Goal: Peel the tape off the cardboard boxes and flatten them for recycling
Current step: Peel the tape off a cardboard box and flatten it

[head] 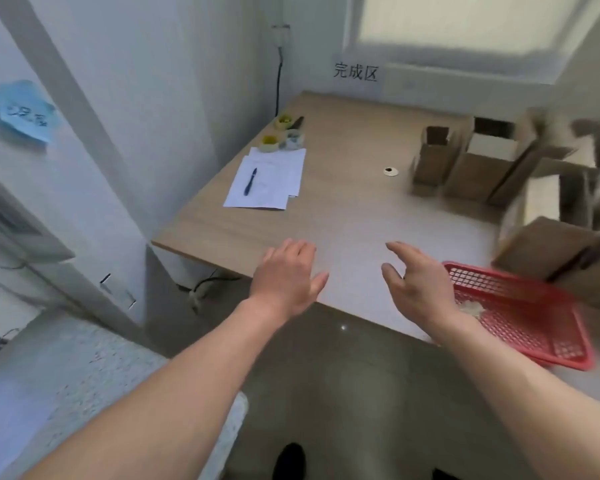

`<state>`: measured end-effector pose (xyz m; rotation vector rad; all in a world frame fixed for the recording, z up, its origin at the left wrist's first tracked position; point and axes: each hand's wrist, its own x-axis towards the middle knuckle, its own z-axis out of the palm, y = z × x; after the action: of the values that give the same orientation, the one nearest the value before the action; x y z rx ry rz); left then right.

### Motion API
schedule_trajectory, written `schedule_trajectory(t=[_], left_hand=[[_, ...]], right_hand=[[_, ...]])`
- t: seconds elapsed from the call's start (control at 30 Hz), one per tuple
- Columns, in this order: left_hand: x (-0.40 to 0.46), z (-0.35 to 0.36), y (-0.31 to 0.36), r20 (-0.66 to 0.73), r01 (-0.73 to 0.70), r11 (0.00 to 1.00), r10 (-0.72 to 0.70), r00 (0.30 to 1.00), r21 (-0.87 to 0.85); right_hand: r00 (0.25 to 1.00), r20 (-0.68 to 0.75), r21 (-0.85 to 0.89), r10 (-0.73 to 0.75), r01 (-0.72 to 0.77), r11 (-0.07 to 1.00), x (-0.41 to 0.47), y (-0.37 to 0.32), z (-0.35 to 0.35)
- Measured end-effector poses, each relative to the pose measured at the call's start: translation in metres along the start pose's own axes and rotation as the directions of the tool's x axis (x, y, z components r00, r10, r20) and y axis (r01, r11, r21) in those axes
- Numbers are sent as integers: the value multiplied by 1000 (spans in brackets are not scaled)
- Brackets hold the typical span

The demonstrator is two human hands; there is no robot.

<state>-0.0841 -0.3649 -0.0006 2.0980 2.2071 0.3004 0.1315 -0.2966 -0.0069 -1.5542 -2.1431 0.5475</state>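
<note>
Several brown cardboard boxes stand at the right of the wooden table (pixel 326 216): a narrow open one (pixel 432 161), a wider open one (pixel 482 168) beside it, and a closed one (pixel 548 247) nearer the front edge. My left hand (pixel 288 275) hovers over the table's front edge, fingers relaxed, holding nothing. My right hand (pixel 416 275) hovers to its right, fingers spread and slightly bent, also holding nothing. Both hands are well apart from the boxes.
A red mesh tray (pixel 520 317) with some pale scraps lies at the front right, just beside my right wrist. Papers with a blue pen (pixel 252 180) lie at the left, rolls of tape (pixel 284 133) behind them. A white wall borders the table's left.
</note>
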Motion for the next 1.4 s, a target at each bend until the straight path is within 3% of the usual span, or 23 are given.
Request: schedule_trajectory(t=[0.37,0.53,0.77,0.87,1.03,1.2,1.3,1.4], left_hand=[[162,42,100,-6,-338,937,339,941,-82],[231,57,167,7,-423,904,424,906,-58],[303,84,250,84,-432,899,437,896,-69],[321,93,263,100,-416,906,422,901,-74],[343,103,251,157,-356,931,365,918,-80],[361,107,207,153,-219,970,234,960,-108],[368,109,168,182,-107,991,120,976,-78],[373,110,129,196,-13,991,39,980,-134]], right_hand=[[918,-267,-74,291,-321,944,49,114,-75],[850,-404,-129,338,-419,899,89,174,-115],[876,-232,-370,422,-481,795,147,256,-135],[879,-235,-402,415,-477,782,164,271,-133],[897,-249,-299,364,-429,852,189,272,-127],[942,-240,54,236,-230,972,208,248,-107],[928,-271,301,257,-171,938,217,233,-95],[924,-213,510,317,-171,843,230,215,-86]])
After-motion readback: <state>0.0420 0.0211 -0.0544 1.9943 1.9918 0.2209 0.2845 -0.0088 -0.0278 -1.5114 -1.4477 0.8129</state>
